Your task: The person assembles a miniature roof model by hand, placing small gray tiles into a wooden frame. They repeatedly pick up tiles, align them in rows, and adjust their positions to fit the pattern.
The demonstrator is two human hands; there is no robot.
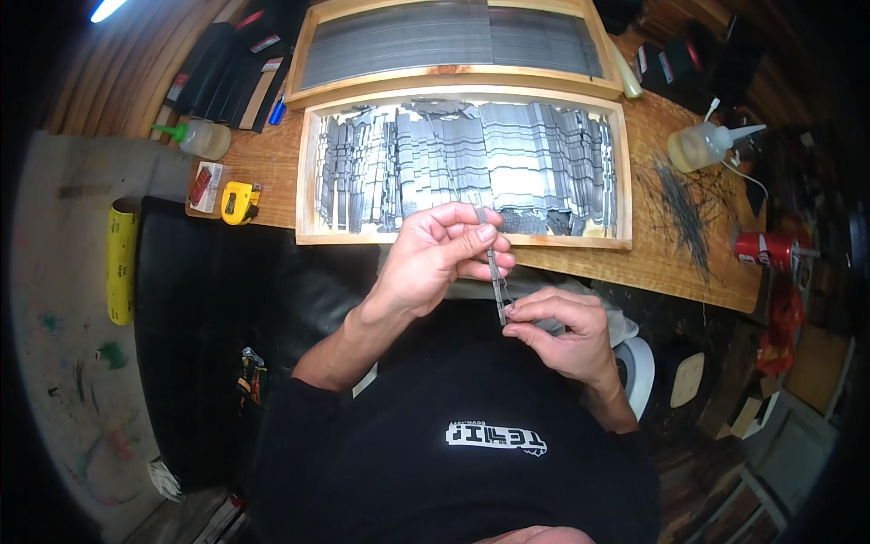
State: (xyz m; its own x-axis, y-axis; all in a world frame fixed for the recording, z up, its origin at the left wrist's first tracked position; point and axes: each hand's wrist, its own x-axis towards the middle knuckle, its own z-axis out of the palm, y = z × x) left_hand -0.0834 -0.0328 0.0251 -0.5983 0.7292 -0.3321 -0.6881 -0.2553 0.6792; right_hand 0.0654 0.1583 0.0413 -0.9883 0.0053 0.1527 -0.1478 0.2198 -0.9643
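Black shirt (471,385) nearest; beyond, my left hand (430,261) and right hand (569,334) pinch a thin grey strip (496,278), probably light, stiff, brittle, best held near both ends.

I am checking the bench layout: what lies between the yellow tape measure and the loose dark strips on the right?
The nearer wooden tray, holding thin grey pieces, lies between them, in the head view.

Looks like a workshop, by its wooden worktop (657,263) and tray (571,243) of grey strips (444,150). Has a tape measure (238,202) at the near left corner, a squeeze bottle (696,148) near the right edge.
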